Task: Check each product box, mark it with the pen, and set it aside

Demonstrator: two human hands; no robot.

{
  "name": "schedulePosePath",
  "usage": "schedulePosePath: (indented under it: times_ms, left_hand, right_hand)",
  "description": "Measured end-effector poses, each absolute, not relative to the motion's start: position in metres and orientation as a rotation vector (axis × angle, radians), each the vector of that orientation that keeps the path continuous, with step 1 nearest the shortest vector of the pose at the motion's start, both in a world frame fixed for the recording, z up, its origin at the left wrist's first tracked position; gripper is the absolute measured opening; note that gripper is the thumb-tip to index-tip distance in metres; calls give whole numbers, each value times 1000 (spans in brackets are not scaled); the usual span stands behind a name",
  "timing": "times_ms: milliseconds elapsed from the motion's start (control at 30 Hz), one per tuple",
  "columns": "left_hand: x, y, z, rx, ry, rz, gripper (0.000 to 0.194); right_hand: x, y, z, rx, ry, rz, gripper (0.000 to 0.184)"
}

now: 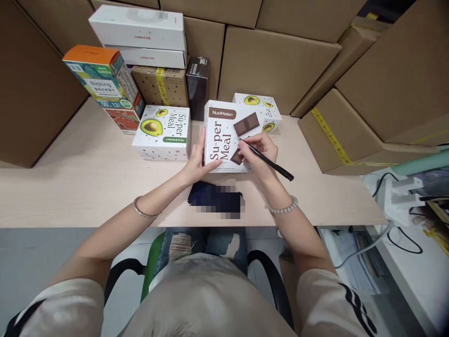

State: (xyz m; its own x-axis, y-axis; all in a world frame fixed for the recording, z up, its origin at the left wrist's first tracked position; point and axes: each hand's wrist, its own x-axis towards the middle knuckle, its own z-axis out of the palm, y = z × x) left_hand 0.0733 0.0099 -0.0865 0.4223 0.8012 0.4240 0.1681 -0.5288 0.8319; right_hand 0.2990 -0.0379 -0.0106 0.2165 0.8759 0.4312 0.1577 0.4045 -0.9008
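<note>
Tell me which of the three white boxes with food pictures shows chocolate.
The middle box, at the tip of the black pen, with a brown label. The left box and back right box show avocados instead.

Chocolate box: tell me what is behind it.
Behind the chocolate box is an avocado box, with a large brown carton farther back. The avocado box's lower left is covered; anything printed there cannot be seen.

Pale grey-beige short-sleeved top point(210, 299), black markings point(351, 297) on sleeves point(75, 304), ripped blue jeans point(215, 242), slim silvery bangle point(137, 208), pale beaded bracelet point(283, 208)
</note>
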Motion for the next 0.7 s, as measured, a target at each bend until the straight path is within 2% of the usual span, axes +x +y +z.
schedulePosePath:
  times_ms: [300,500,567,700]
  left_hand:
    - [77,-2,-69,1938,903,1075,131]
    - [78,-5,-66,1946,986,1215,126]
    - [78,-6,-64,1964,1036,1250,126]
    - [78,-11,-59,1923,1145,1304,123]
  right_hand:
    - [299,-46,-1,-1168,-1334,689,35]
    - [319,-35,-3,-1284,-1431,825,69]
    - [326,-30,-5,-1444,-1429,763,72]
    - [327,-31,0,-1928,-1691,470,64]
